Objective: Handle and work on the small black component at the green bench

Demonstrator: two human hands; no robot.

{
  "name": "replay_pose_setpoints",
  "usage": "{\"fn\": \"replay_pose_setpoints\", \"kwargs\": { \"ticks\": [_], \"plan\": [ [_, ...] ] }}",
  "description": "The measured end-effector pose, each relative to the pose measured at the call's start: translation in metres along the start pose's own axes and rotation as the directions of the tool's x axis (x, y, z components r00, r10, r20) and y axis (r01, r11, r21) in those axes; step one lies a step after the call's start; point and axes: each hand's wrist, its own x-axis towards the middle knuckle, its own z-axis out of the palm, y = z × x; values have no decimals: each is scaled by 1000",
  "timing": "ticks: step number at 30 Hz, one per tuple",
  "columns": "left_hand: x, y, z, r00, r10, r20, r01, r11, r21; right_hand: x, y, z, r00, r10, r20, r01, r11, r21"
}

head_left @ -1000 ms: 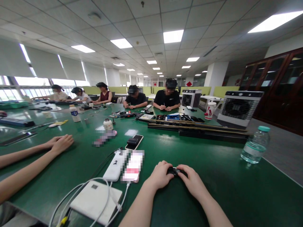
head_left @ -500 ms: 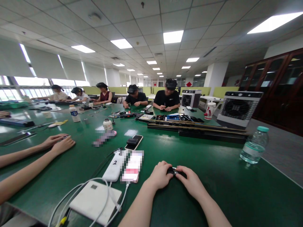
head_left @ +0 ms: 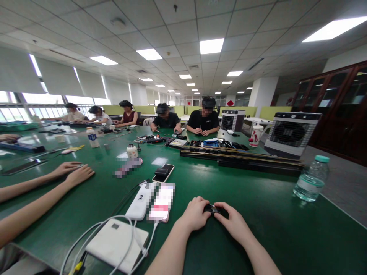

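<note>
left hand | right hand | both on black object | green table

held part: black | table: green | bottle cap: teal | numbered block: white

A glossy green table fills the lower view, and near its right edge stands a clear bottle with a teal cap. On the near left lies a flat white device with a small grey display, white cables trailing around and over it. Just beyond it is a white slab marked "2", with a lit phone alongside, its screen blurred out. Farther back lie a dark phone in a pale case and a pixelated pinkish item, just behind which a pale jar stands upright; long black rails stretch across the right, with dark and blue odds and ends clustered behind
</note>
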Motion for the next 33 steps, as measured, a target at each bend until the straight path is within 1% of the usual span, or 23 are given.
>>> {"fn": "replay_pose_setpoints", "kwargs": {
  "ticks": [7,25,29,33],
  "plan": [
    [-1,0,0,1000,3,-12,-3,1000,-21,-1,-7,-3,1000,0,13,0,1000,23],
    [2,1,1,1000,-3,1,4,999,-32,-2,0,-3,1000,15,-1,-15,999,36],
    [1,4,-1,1000,-4,17,5,1000,-23,-2,-1,-4,999,35,2,-35,998,46],
    [2,2,0,1000,0,4,0,999,-36,-2,-1,-4,999,51,-18,-50,998,35]
  ]
}}
